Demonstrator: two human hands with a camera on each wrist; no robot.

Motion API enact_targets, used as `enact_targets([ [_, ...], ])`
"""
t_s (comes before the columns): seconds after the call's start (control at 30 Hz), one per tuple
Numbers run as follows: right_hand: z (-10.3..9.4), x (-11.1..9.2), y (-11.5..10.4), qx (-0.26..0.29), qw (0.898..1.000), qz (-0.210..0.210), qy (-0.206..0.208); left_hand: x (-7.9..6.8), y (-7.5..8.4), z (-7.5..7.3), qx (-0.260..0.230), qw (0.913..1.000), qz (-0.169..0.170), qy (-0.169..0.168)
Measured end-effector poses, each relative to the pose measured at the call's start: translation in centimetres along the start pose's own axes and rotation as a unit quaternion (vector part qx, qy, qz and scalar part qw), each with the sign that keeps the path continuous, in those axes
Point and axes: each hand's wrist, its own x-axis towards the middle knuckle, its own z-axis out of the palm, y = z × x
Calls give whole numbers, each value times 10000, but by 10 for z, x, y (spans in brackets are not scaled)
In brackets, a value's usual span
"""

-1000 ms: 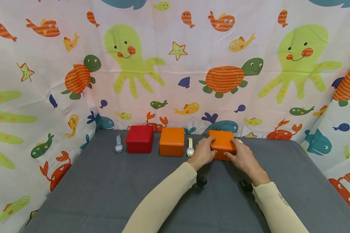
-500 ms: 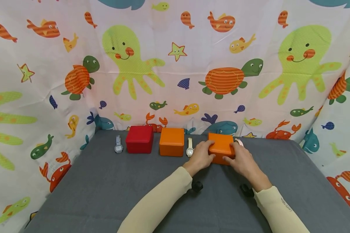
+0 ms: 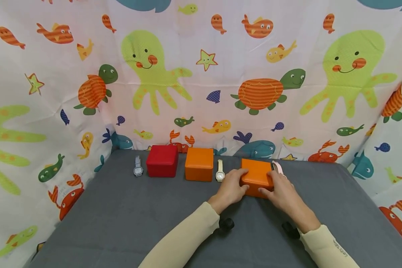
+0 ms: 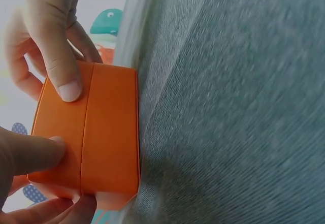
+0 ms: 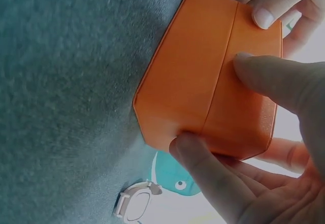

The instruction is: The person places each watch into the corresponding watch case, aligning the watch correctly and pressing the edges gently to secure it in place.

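Note:
Both hands grip an orange box [image 3: 256, 172] with a closed lid on the dark grey cloth. My left hand [image 3: 230, 189] holds its left side, thumb on the front face and fingers round the side. From the right, my right hand [image 3: 284, 193] holds it likewise, its thumb [image 5: 269, 79] pressed on the front near the lid seam. The right wrist view shows the box's base edge at the cloth. A pale pink watch [image 3: 277, 167] lies just behind the right hand, partly hidden by it. Left of the left hand lies a cream-strapped watch [image 3: 220, 172].
A second orange box [image 3: 199, 165] and a red box [image 3: 162, 161] stand closed to the left, along the table's back. A grey-blue watch [image 3: 138, 167] lies left of the red box. A sea-animal curtain [image 3: 187, 85] hangs behind the table [image 3: 137, 216].
Both hands have drawn the held orange box a little toward the person, away from the curtain. More of the pale pink watch now shows behind it. The other boxes stay put.

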Motion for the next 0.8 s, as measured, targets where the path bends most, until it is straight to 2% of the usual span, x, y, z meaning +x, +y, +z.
enact_targets([
  [0.27,-1,-11,-8,33,9999,97,7,-15,1,1,-123,9997,75,181],
  [0.4,0,-13,-7,129,9999,58,10,-18,0,3,-251,9994,-35,229],
  [0.5,1,-13,-3,254,9997,29,-49,-18,-2,5,-598,9976,-262,238],
  [0.63,3,-13,1,405,9991,31,-124,-17,-4,8,-1325,9891,-606,221],
  [0.8,3,-13,4,478,9988,-38,-110,-17,-7,12,-1656,9833,-715,246],
])
